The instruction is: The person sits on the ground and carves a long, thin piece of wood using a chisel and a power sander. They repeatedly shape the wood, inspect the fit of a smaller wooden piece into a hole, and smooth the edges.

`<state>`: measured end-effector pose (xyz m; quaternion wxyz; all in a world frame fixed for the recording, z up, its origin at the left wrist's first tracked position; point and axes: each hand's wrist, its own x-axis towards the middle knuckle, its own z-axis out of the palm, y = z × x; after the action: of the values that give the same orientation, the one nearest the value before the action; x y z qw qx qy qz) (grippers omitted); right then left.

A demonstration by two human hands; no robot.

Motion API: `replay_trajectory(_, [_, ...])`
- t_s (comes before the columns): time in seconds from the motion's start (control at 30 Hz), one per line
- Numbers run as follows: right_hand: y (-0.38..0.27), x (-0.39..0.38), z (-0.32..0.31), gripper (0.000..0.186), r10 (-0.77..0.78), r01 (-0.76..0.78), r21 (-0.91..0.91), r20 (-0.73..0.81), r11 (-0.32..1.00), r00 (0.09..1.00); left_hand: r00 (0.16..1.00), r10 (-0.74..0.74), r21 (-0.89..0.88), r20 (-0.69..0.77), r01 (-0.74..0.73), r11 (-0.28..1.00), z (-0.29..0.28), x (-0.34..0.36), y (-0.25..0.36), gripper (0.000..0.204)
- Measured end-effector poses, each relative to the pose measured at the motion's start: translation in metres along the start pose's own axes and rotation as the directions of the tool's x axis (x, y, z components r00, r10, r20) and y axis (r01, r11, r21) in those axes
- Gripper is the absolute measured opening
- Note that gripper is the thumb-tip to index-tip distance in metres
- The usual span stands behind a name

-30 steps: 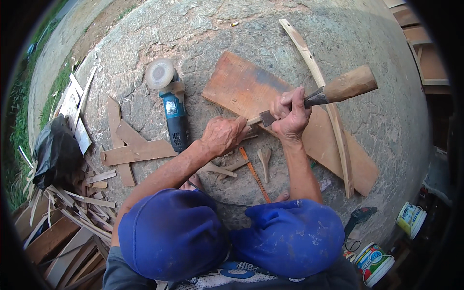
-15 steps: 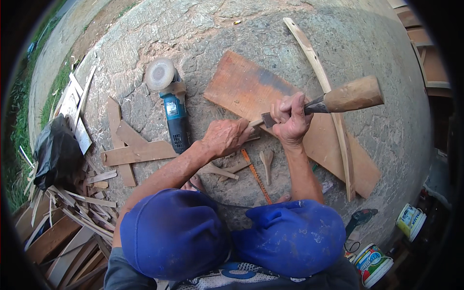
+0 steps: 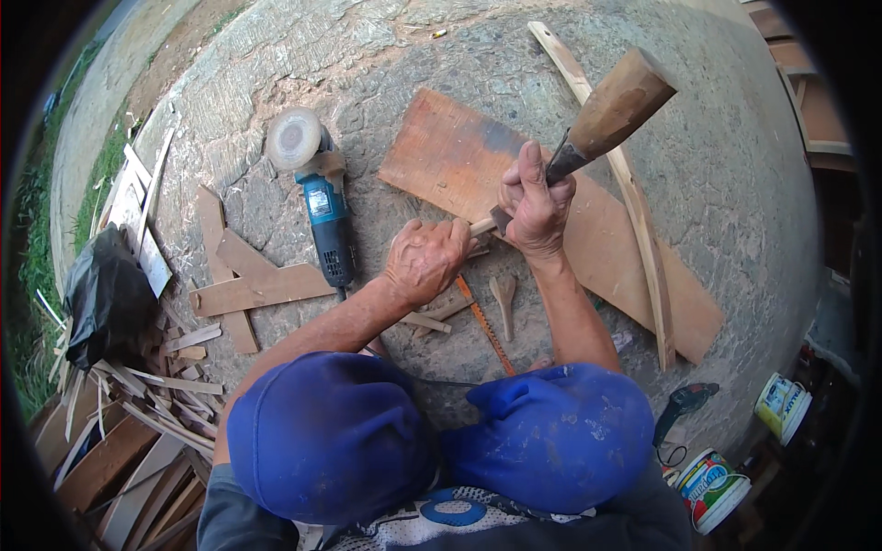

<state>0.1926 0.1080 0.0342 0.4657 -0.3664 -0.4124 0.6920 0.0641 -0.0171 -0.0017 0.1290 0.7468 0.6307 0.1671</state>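
Note:
My left hand is closed around a slim, pale wooden piece; its end pokes out toward the right, and the rest is hidden by my fingers. In my right hand is a chisel-like tool with a thick wooden handle. I grip it low, by its dark metal part, and the handle slants up to the far right. Its blade meets the end of the wooden piece. Under and beyond my hands lies a wide reddish-brown board. A small spoon-shaped wooden piece lies nearer me.
Left of my hands lies a teal angle grinder. Crossed board offcuts sit beside it, near a black plastic bag and wood scraps. A curved wooden strip crosses the board. An orange saw blade, drill and buckets lie nearer.
The tool's handle has swung upward and away from me, tilting more steeply. My right hand has shifted slightly left. My left hand still holds the wooden piece.

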Motion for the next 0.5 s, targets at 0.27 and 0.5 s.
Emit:
replay_trajectory(0.27, [-0.022,0.003,-0.028,0.048,-0.092,0.109,0.118,-0.142,0.987,0.986,0.983,-0.111,-0.138,0.147,0.132,0.982,0.0,-0.005,-0.001,0.023])
replay_trajectory(0.5, [-0.014,-0.016,-0.074,0.045,-0.097,0.109,0.063,-0.174,0.992,0.98,0.874,-0.143,-0.664,0.465,0.451,0.597,-0.019,-0.002,-0.01,0.034])
